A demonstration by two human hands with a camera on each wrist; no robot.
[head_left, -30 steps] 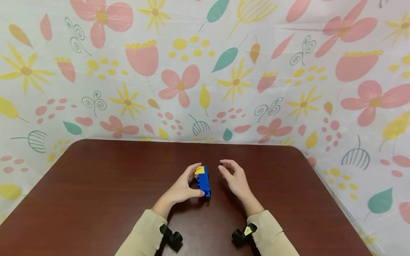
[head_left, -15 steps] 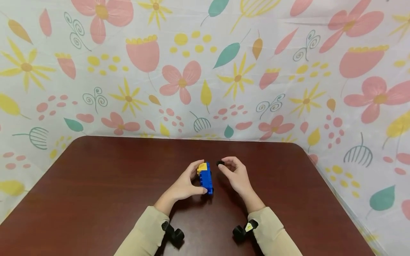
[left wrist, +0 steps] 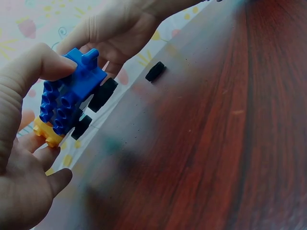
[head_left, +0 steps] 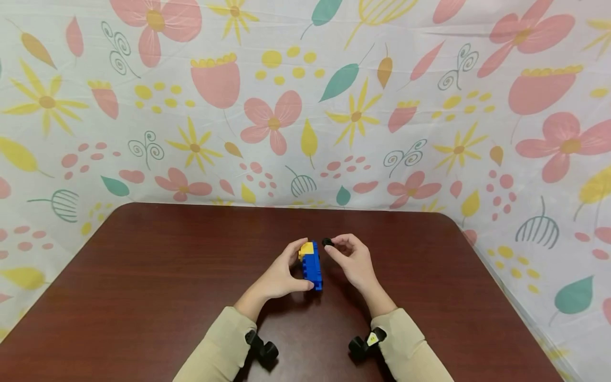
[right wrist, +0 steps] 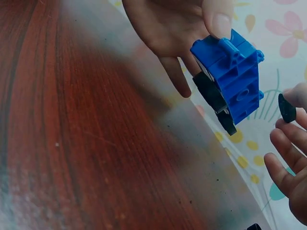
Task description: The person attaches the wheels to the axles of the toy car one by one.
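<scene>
My left hand [head_left: 276, 276] grips a toy brick car [head_left: 312, 269], blue with a yellow brick at its far end, thumb on the near end. The car is tipped on its side above the table. Its ribbed underside faces my right hand, and two black wheels [right wrist: 209, 92] show on the lower side. Thumb and fingers of my right hand [head_left: 352, 260] pinch a loose black wheel [head_left: 328, 242] just right of the car's far end, with a small gap between them. A further black wheel [left wrist: 155, 72] lies on the table in the left wrist view.
The brown table [head_left: 167, 276] reaches back to a flower-printed cloth [head_left: 267, 69] hanging behind it. Black wrist cameras [head_left: 261, 350] hang from both beige sleeves [head_left: 217, 347].
The left hand has brought the car slightly to the right, nearer the right hand. The pinched wheel, barely visible a second ago, now shows clearly at the right fingertips.
</scene>
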